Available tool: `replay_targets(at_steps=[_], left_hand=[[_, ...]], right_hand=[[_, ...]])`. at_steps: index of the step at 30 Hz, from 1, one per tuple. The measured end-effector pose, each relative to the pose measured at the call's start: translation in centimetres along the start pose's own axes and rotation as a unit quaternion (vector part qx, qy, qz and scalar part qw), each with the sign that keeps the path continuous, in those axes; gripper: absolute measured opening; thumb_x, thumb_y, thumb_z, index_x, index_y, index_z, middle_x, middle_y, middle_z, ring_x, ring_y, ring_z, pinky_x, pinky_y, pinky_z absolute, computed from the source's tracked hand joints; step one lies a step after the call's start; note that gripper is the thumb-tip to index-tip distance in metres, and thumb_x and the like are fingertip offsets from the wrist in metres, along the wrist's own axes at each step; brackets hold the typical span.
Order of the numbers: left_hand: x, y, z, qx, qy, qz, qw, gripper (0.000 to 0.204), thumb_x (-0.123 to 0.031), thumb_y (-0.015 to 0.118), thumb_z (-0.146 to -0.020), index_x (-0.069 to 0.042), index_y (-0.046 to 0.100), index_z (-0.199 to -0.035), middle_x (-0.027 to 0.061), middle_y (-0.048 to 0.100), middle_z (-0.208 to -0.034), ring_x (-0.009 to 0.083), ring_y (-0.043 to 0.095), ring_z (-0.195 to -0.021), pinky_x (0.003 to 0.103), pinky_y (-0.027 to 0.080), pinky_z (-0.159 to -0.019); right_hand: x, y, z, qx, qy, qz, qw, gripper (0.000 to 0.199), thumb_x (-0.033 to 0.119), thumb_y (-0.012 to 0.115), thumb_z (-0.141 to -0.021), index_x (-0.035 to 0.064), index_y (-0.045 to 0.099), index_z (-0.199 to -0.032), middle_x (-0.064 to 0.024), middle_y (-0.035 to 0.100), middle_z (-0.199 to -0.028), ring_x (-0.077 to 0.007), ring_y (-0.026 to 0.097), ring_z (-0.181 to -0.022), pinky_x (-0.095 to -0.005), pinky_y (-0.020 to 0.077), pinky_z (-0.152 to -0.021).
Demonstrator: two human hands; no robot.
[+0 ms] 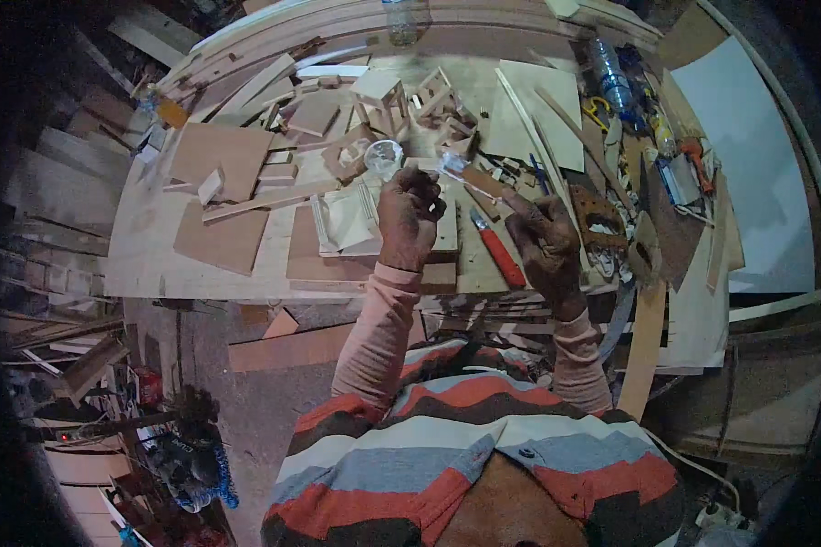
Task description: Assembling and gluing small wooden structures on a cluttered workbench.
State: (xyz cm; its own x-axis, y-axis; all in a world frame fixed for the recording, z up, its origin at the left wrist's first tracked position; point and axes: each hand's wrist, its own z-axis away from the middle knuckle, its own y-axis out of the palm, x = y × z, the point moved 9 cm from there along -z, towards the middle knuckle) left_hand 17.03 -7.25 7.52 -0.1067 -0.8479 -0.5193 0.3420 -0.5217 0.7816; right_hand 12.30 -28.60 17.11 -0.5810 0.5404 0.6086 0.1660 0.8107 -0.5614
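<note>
My left hand [409, 219] is raised over the wooden workbench [155, 255] and pinches a small clear round piece [383, 157], like a lid or cup, at its fingertips. My right hand [545, 244] holds a thin stick or tube [470, 178] with a clear end that points toward the left hand. The two hands are close together but apart. A red-handled utility knife [497, 251] lies on the bench between them.
Wood offcuts, boards and small wooden frames [383, 96] cover the bench. Plastic bottles [609, 77], yellow-handled scissors [597, 111] and a hand saw [602, 223] lie at the right. A white sheet [757, 164] sits far right. Timber is stacked on the floor at left.
</note>
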Motion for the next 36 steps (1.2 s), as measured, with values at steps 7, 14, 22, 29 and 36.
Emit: replay_targets(at_steps=[7,14,22,29,36], left_hand=[[-0.7,0.3,0.5,-0.024,0.046,-0.053,0.997,0.017,-0.021,0.057,-0.096,-0.007,0.062,-0.088,0.0035,0.062,-0.079,0.0161,0.056,-0.074,0.035,0.044,-0.071],[-5.4,6.4,5.5,0.038,0.470,-0.424,0.773,0.015,-0.006,0.069,-0.087,-0.001,0.063,-0.099,0.0085,0.059,-0.083,0.0217,0.054,-0.076,0.036,0.045,-0.072],[-5.3,9.5,9.1,0.021,0.636,-0.568,0.522,0.031,-0.009,0.067,-0.083,-0.005,0.059,-0.112,0.0122,0.060,-0.102,0.0329,0.054,-0.099,0.050,0.034,-0.096],[-5.5,9.9,9.0,0.023,0.620,-0.641,0.453,0.030,-0.012,0.069,-0.081,-0.006,0.057,-0.108,0.0128,0.058,-0.100,0.0334,0.054,-0.101,0.057,0.029,-0.101],[-5.8,9.8,9.6,0.039,0.646,-0.617,0.448,0.027,-0.011,0.070,-0.080,-0.007,0.057,-0.103,0.0115,0.058,-0.097,0.0327,0.055,-0.099,0.057,0.027,-0.102]], right_hand=[[-0.5,-1.4,0.4,-0.001,0.064,0.026,0.998,0.034,0.009,0.069,-0.087,0.0156,0.071,-0.120,-0.0114,0.054,-0.085,-0.0242,0.056,-0.071,-0.0354,0.0452,-0.066],[1.2,-3.8,-0.2,-0.037,0.038,-0.024,0.998,0.032,0.010,0.070,-0.088,0.0094,0.071,-0.120,-0.0080,0.054,-0.081,-0.0208,0.053,-0.070,-0.0341,0.0447,-0.066],[3.8,-4.7,-1.3,-0.040,0.016,-0.003,0.999,0.028,0.006,0.067,-0.087,0.0065,0.071,-0.115,-0.0104,0.057,-0.082,-0.0239,0.056,-0.072,-0.0374,0.0447,-0.064],[3.1,-3.7,-1.7,-0.008,0.034,-0.024,0.999,0.023,0.002,0.066,-0.086,0.0031,0.070,-0.108,-0.0118,0.057,-0.086,-0.0253,0.058,-0.075,-0.0354,0.0452,-0.065],[2.8,-3.0,-1.9,-0.007,0.021,0.029,0.999,0.013,0.002,0.067,-0.081,0.0029,0.069,-0.094,-0.0127,0.058,-0.085,-0.0284,0.060,-0.073,-0.0376,0.0473,-0.062]])
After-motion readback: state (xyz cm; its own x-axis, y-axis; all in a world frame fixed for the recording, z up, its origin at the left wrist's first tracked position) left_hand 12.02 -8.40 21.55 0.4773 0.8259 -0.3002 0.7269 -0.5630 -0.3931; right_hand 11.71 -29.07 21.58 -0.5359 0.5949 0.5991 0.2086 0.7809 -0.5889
